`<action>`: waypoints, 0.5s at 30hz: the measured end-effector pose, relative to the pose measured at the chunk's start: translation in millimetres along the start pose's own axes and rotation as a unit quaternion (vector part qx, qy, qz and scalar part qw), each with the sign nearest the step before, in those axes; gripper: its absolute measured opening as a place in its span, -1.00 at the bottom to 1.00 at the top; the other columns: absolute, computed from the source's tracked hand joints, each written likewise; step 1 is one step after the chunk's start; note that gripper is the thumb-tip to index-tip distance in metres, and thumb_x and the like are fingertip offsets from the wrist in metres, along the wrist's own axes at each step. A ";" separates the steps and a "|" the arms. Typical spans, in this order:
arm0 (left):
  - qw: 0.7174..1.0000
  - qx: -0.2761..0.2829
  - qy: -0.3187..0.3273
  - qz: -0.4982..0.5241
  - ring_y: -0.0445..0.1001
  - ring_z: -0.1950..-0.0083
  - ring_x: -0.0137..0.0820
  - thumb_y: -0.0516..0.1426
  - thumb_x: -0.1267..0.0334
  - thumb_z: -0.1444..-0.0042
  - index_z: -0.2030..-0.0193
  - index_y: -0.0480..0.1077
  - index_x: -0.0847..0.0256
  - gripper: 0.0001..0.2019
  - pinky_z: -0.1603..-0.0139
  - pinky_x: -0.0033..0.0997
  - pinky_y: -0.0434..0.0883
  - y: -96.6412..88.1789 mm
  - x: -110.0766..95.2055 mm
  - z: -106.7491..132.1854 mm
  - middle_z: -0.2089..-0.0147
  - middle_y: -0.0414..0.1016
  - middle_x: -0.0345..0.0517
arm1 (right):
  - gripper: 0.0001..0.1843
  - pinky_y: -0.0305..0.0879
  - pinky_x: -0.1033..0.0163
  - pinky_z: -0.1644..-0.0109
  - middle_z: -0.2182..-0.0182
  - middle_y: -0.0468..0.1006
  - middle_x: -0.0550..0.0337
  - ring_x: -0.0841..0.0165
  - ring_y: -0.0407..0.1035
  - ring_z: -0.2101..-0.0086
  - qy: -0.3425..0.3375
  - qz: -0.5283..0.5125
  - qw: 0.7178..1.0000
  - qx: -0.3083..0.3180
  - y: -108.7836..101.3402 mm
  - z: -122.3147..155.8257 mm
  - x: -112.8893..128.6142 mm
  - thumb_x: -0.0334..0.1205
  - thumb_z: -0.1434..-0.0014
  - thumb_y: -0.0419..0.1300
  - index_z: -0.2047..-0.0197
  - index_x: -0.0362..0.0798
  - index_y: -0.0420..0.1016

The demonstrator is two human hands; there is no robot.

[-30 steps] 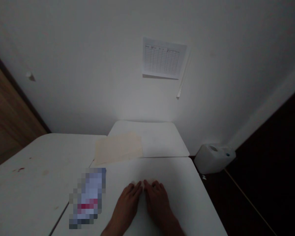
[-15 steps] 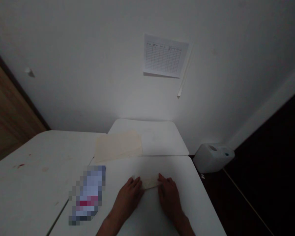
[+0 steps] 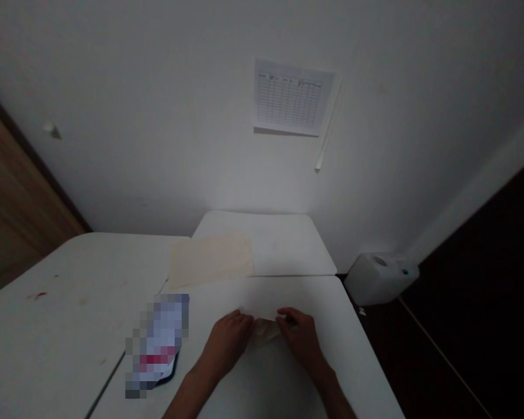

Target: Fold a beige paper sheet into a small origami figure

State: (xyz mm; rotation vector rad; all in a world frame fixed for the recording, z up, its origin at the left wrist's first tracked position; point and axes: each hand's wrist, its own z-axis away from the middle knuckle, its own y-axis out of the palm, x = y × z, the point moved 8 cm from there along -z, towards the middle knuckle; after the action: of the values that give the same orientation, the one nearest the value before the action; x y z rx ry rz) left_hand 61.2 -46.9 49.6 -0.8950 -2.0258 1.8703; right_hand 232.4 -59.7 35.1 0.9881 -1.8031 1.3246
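Both my hands rest on the near white table point(image 3: 340, 349), on a small pale sheet of paper point(image 3: 265, 329). My left hand point(image 3: 226, 343) pinches the sheet's left edge with curled fingers. My right hand point(image 3: 300, 337) grips its right edge, fingers bent. The paper bulges up between them and looks partly lifted or folded; the light is dim and its outline is faint.
A stack of cream sheets point(image 3: 210, 257) lies farther back across the table joint. A blurred blue-white-red item point(image 3: 157, 343) sits left of my hands. A white canister point(image 3: 381, 278) stands on the dark floor at right. A printed chart point(image 3: 290, 98) hangs on the wall.
My hands went from touching side by side to spread apart along the paper, then came closer again, pinching its edges so the middle lifts off the table.
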 end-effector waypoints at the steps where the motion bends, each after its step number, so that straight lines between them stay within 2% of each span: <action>1: 1.000 0.009 -0.012 0.000 0.48 0.22 -0.29 -0.07 0.32 -0.30 0.29 0.43 0.19 -0.73 0.19 -0.32 0.37 0.0 2.0 -0.2 0.31 0.54 -0.08 | -0.72 0.43 0.23 0.24 0.38 0.61 0.10 0.29 0.49 0.40 0.000 0.002 1.000 0.008 -0.7 -1.3 2.3 -0.05 -0.16 0.20 0.18 -0.06 0.57; 7: 0.997 0.026 -0.066 0.023 0.53 0.21 -0.24 -0.11 0.24 -0.32 0.24 0.46 0.18 -0.68 0.20 -0.29 0.40 0.2 12.6 1.7 0.24 0.56 -0.03 | -0.76 0.42 0.26 0.25 0.35 0.63 0.09 0.29 0.51 0.38 -0.024 0.015 0.999 0.034 -0.3 -1.5 13.3 -0.10 -0.17 0.19 0.24 -0.06 0.60; 12: 0.992 -0.019 -0.077 0.097 0.52 0.11 -0.28 -0.05 0.18 -0.28 0.05 0.46 0.17 -0.70 0.08 -0.33 0.37 -6.8 13.5 4.0 0.11 0.56 -0.03 | -0.80 0.38 0.31 0.32 0.43 0.62 0.14 0.32 0.50 0.44 -0.010 0.020 1.000 0.005 2.4 -0.9 13.1 -0.22 -0.15 0.15 0.32 -0.06 0.60; 15: 0.988 0.000 -0.092 0.121 0.51 0.13 -0.26 0.01 0.13 -0.23 0.00 0.47 0.13 -0.68 0.10 -0.34 0.35 -9.4 12.9 2.9 0.16 0.58 -0.05 | -0.83 0.37 0.32 0.34 0.45 0.61 0.15 0.33 0.49 0.45 -0.008 0.005 1.000 0.011 5.9 -1.9 15.9 -0.24 -0.13 0.17 0.32 -0.06 0.61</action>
State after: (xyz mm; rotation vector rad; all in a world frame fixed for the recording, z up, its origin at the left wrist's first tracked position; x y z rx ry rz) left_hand 46.9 -41.7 55.2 -1.0441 -2.1004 2.1530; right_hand 219.8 -59.6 46.5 1.0065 -1.8111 1.3489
